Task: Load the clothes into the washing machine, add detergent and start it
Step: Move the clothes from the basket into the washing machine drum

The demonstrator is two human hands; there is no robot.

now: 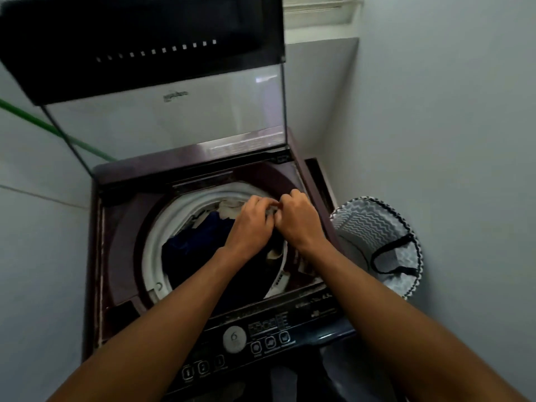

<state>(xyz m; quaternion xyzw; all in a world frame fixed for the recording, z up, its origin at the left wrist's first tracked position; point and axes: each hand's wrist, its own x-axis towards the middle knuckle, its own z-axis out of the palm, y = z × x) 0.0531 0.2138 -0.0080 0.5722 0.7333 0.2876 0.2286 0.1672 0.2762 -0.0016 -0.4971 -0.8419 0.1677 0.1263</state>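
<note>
Roughly mid-task, judging by the frame. Washer (121,227) lid (162,91) is up, and the drum (156,236) already holds clothes (197,245): dark blue and black pieces plus something pale at the back. Basket (374,227) stands just right of the washer and looks empty, apart from its black strap; its bottom isn't fully visible, so loading is probably done, not certain. Both hands are over the far right of the drum opening, touching each other. Left hand (251,224) and right hand (300,220) both have fingers curled, pinching a small pale item (272,210) between them. Can't tell what it is; could be a detergent sachet being torn open, or a bit of cloth. If it's a sachet, the detergent step is in progress. No detergent bottle or box visible. Still left: detergent in, lid down, start pressed. Panel (261,338) at the near edge is untouched by either hand.
</note>
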